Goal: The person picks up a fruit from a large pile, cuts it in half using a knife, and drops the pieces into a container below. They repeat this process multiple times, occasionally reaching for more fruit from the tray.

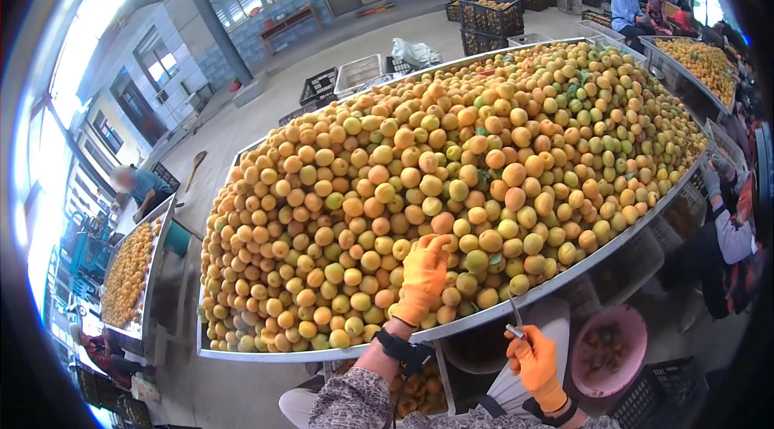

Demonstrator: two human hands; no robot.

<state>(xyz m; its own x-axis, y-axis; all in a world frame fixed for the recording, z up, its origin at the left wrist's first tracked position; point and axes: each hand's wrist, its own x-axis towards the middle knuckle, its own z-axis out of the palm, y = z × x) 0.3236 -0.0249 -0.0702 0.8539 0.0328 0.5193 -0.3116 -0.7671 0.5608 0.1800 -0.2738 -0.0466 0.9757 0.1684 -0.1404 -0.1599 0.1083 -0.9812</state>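
Observation:
My left hand [424,280], in an orange glove, reaches over the near part of a large heap of apricots [363,211]. Its fingers are bent and slightly apart, with their tips against the fruit; no apricot shows clearly inside them. In front of my lap, past the metal rim [322,356] of the sorting table, my right hand [536,368] wears a matching glove. It is closed around the handle of a small knife [516,314], whose blade points up. Below the rim, between my arms, a container holds split apricots [419,391].
On the right, a pink basin [629,351] with dark scraps stands by a black crate [657,393]. A neighbour's gloved hand [713,183] is near the table's right edge. Other apricot tables [129,276] and seated people [627,10] are farther off. Stacked crates [492,18] stand behind.

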